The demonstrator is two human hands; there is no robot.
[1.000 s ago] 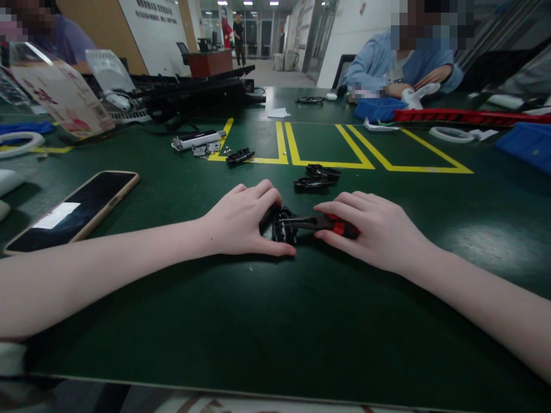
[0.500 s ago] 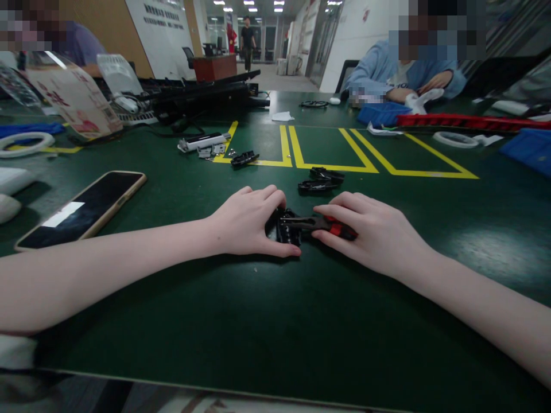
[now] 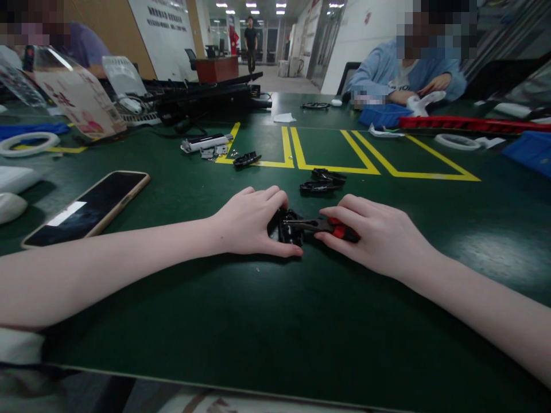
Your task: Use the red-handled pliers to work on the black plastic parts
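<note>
My left hand (image 3: 258, 222) grips a small black plastic part (image 3: 291, 227) on the green table (image 3: 258, 321), thumb in front and fingers behind it. From the right, my right hand (image 3: 372, 232) holds a pair of pliers (image 3: 338, 228) by red and black handles. The dark jaws of the pliers reach onto the black part; whether they pinch it or only touch it I cannot tell. Just beyond my hands lie similar black parts (image 3: 322, 186), and another black part (image 3: 247, 160) is farther left.
A phone (image 3: 92, 207) lies left of my left forearm. Metal pieces (image 3: 214, 152) and yellow tape outlines (image 3: 336, 170) are farther back. A blue tray (image 3: 383, 116) and a red strip (image 3: 465, 124) lie at the back right, near a seated person (image 3: 387, 66). A plastic bag (image 3: 80, 97) stands at the back left.
The whole view has shifted slightly. Both hands keep their hold on the black part and the pliers, with little visible difference otherwise.
</note>
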